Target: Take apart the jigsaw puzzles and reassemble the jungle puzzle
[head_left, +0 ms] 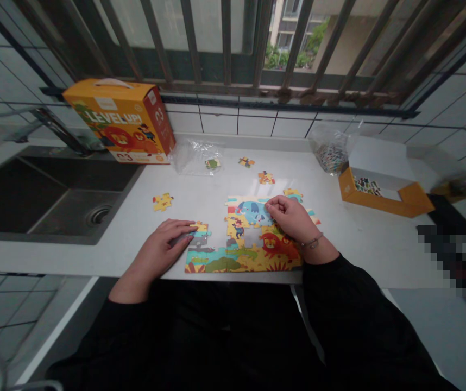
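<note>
A partly joined jigsaw puzzle [225, 263] lies at the counter's front edge, showing a blue elephant, red lions and a green crocodile. A gap shows bare counter in its middle. My right hand [292, 217] is over the upper right part, its thumb and forefinger pinched on a puzzle piece [271, 216] by the elephant; the fingertips hide the grip. At the left side, my left hand [165, 244] lies with fingers stretched out, their tips touching a yellow-and-blue puzzle piece [203, 228]. Behind my right hand sits another puzzle piece [294, 193].
Loose pieces lie beyond: a yellow one [163, 202], an orange one [266, 177] and a brown one [246, 162]. A clear bag [192, 157] rests by the orange puzzle box [123, 125]. Right stand a bag of pieces [331, 155] and an open box [379, 201]. A sink [62, 201] is left.
</note>
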{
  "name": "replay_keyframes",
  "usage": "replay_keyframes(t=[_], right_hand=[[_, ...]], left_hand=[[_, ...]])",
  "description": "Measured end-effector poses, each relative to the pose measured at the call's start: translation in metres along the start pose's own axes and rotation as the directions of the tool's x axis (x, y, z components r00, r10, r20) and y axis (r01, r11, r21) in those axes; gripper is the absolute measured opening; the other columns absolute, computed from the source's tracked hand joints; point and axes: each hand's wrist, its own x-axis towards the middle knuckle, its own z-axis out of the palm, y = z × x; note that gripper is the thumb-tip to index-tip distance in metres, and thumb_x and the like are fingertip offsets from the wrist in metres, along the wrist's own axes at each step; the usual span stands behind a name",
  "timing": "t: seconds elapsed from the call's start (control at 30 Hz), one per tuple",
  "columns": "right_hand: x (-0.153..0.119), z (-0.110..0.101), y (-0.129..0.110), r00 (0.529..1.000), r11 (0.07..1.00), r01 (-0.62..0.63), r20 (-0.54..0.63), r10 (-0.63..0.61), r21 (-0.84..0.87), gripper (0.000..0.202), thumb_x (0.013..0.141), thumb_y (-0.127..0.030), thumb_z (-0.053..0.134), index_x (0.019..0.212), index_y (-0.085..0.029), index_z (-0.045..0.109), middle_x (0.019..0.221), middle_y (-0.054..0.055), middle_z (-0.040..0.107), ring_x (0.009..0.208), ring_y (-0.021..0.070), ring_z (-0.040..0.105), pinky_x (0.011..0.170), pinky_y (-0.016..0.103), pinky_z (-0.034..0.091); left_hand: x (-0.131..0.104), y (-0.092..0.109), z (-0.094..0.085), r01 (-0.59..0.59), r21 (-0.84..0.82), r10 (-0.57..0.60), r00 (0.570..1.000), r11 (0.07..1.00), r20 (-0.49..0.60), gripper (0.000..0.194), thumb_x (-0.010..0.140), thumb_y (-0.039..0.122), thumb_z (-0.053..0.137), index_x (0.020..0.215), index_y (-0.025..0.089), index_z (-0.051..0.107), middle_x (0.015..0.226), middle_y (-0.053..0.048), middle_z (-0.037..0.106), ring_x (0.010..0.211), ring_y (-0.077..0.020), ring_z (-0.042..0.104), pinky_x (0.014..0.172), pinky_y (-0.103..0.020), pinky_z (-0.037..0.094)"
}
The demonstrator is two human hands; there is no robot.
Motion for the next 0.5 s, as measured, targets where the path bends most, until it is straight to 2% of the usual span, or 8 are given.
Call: replay_keyframes(t=[0.3,0.5], right_hand=[[-0.0002,-0.0007,0.0004,1.000,0.999,0.018,0.003,-0.018,-0.036,0.033,0.097,-0.053,0.065,0.096,-0.020,0.071,0.068,-0.001,0.061,0.059,0.0146,0.047,0.057,0.031,0.033],[0.0004,-0.0008,0.0024,1.000,1.000,0.014,0.014,-0.014,-0.017,0.031,0.097,-0.052,0.065,0.097,-0.021,0.070,0.071,-0.001,0.062,0.060,0.0145,0.048,0.057,0.031,0.033]], left_hand=[[0.0006,0.0035,0.0008,0.014,-0.010,-0.014,1.000,1.000,0.011,0.033,0.107,0.047,0.063,0.128,0.031,0.081,0.136,-0.008,0.079,0.128,-0.0308,0.069,0.117,-0.060,0.052],[0.0018,0.0080,-0.0014,0.162,-0.179,-0.178,0.981,0.970,-0.077,0.030,0.102,0.051,0.069,0.111,0.026,0.083,0.119,-0.009,0.082,0.113,-0.0283,0.076,0.106,-0.049,0.061]])
